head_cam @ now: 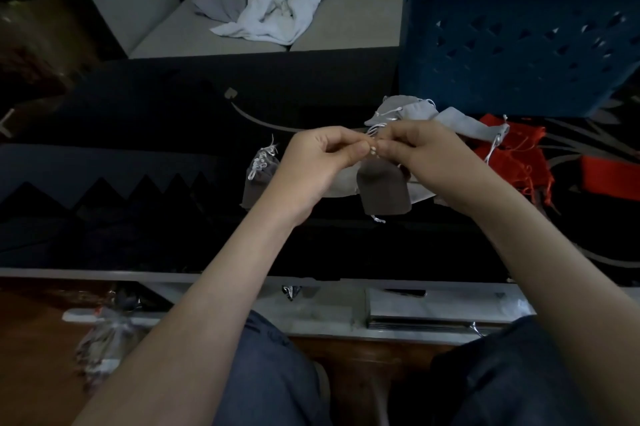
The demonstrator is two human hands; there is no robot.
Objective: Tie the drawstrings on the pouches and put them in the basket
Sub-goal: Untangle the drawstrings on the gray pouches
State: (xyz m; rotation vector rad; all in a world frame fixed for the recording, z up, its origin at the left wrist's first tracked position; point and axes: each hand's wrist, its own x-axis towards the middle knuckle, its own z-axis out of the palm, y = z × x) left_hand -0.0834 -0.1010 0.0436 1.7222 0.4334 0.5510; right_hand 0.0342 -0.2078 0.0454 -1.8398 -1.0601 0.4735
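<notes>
A brown pouch (383,190) hangs between my hands above the dark table. My left hand (318,162) and my right hand (422,153) each pinch its white drawstring (374,149) at the pouch's mouth, fingertips almost touching. Another brown pouch (258,179) with a tied white string lies on the table to the left. Grey pouches (408,112) and red pouches (512,151) are piled behind and right of my hands. The blue basket (512,44) stands at the back right.
The table (138,148) is covered with a dark patterned cloth. White and grey cloths (273,6) lie on a sofa behind it. A shelf under the table edge holds a flat box (433,311). My knees are below.
</notes>
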